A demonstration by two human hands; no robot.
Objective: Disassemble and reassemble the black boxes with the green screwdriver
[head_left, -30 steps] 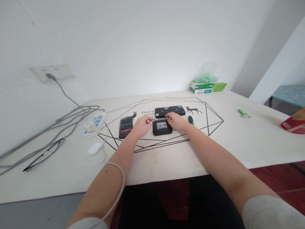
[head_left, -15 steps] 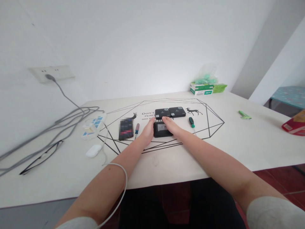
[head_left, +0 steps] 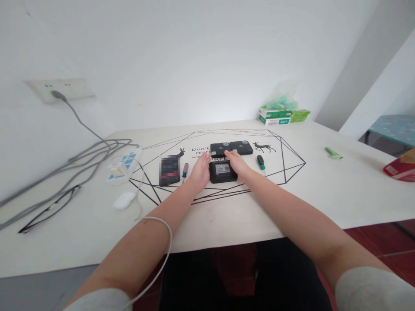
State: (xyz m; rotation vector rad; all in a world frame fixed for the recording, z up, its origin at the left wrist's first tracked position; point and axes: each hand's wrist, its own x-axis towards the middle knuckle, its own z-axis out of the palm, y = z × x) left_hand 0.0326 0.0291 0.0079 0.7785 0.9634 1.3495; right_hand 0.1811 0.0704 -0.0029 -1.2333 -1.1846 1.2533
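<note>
A black, square plastic box (head_left: 223,178) with a printed label in its recessed top lies flat on the table. My left hand (head_left: 200,172) stands on edge along its left side, fingers stretched out and together. On the opposite side, my right hand (head_left: 239,166) rests by the box's right edge with its fingers extended forward. Whether either palm presses on the box I cannot tell. Just behind are two similar closed black boxes (head_left: 220,149) set side by side. A screwdriver with a reddish and blue handle (head_left: 185,169) lies left of my left hand, and a green-handled screwdriver (head_left: 261,162) right of my right hand.
A phone with a blurred screen (head_left: 169,170), a white earbud case (head_left: 124,200), a power strip (head_left: 129,166), grey cables and glasses (head_left: 50,209) lie leftward. A white cable crosses my left forearm. Green-white boxes (head_left: 275,115) stand at the back; a red package (head_left: 400,166) is far right.
My right hand has shifted off the box's top to its right edge, uncovering more of the label. The view has tilted and turned slightly; the box has stayed in about the same place.
</note>
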